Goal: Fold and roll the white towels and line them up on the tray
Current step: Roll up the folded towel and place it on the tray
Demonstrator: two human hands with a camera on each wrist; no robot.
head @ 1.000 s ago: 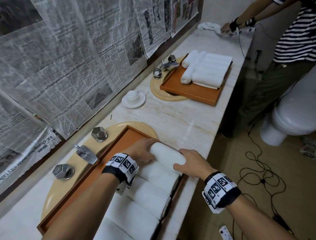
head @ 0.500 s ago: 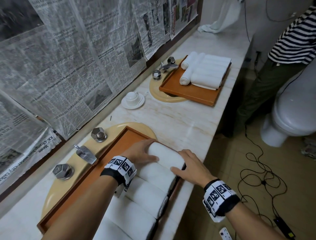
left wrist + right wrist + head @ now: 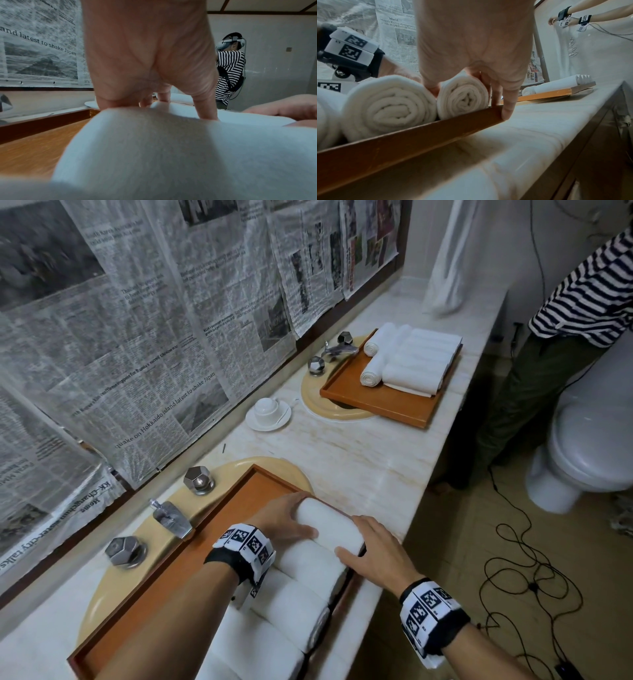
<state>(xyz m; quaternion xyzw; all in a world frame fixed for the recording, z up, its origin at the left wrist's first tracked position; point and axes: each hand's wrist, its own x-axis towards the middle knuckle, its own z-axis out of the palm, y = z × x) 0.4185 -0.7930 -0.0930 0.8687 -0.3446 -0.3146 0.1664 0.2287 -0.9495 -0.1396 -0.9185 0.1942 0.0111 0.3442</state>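
Rolled white towel (image 3: 327,527): laid at the far end of a row of rolled towels (image 3: 291,604) in the near wooden tray (image 3: 219,508), touching its neighbour. It is gripped at both ends. Left hand (image 3: 282,520): curled over the left end, thumb laid along the near side. Right hand (image 3: 375,553): closed round the right end, thumb tucked between the two rolls, fingertips (image 3: 506,112) set against the tray's corner. Tray: seated over a beige basin (image 3: 102,594) on the marble counter (image 3: 359,460). Far tray (image 3: 383,402): loaded with further towels. Newspaper (image 3: 137,337): hung along the left wall.
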